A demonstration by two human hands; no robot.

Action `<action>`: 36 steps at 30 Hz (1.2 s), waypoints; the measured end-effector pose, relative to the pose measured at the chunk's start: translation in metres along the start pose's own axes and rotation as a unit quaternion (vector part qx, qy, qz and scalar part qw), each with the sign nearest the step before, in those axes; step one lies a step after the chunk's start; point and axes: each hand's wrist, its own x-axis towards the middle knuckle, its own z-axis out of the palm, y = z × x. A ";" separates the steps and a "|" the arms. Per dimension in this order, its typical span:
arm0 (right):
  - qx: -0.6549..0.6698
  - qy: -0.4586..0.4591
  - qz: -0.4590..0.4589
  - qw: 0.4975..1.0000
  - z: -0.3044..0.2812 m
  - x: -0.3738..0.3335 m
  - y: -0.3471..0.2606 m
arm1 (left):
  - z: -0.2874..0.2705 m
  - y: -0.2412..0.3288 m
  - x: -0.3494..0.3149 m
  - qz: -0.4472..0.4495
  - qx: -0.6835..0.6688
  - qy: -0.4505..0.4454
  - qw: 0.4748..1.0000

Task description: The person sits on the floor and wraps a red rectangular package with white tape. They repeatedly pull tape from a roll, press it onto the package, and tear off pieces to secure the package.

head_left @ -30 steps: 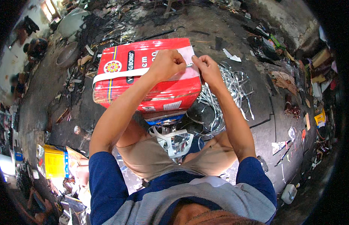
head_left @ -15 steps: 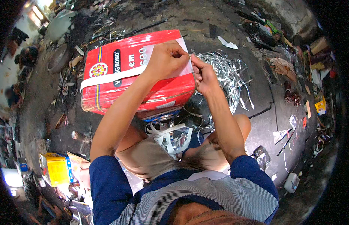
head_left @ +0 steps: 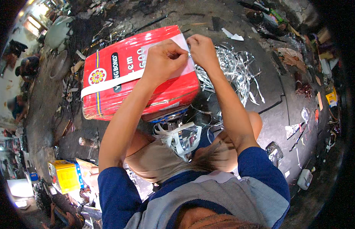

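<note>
A red cardboard box (head_left: 158, 95) with a flower emblem lies before me, its surface glossy as if wrapped in clear film. Across its top runs a white strap (head_left: 112, 83), which passes out of sight beneath my left hand (head_left: 165, 61). That hand rests over the box's right part, thumb and forefinger pinched together; what they hold is too small to tell. At the box's far right edge is my right hand (head_left: 203, 51), its fingers curled closed beside a small shiny bit. The fingertips of the two hands are slightly apart.
A tangled heap of silvery strips (head_left: 238, 72) lies right of the box. More white strapping (head_left: 181, 139) sits between my legs. A yellow box (head_left: 66, 176) stands at the lower left, a white container (head_left: 305, 179) at the lower right. People (head_left: 28, 68) are at the far left.
My right hand has moved up and away along the box's right edge, and its fingertips have parted from my left hand's. My left hand stays pinched over the box. The view has shifted slightly.
</note>
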 end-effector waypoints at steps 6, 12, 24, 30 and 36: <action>0.034 0.027 0.081 0.996 0.039 -0.039 0.079 | 0.000 -0.001 0.002 0.019 0.029 -0.013 0.999; -0.015 -0.037 0.169 0.985 0.109 -0.089 0.189 | -0.006 0.007 0.002 -0.012 0.006 0.003 1.000; -0.175 -0.107 0.334 0.920 0.118 -0.187 0.313 | 0.001 0.007 0.004 -0.030 -0.010 -0.031 0.999; -0.208 -0.100 0.419 0.878 0.101 -0.204 0.293 | -0.006 0.006 0.008 0.019 0.001 -0.056 0.998; -0.212 -0.137 0.401 0.881 0.087 -0.198 0.289 | -0.014 0.007 0.006 0.120 0.090 -0.085 0.985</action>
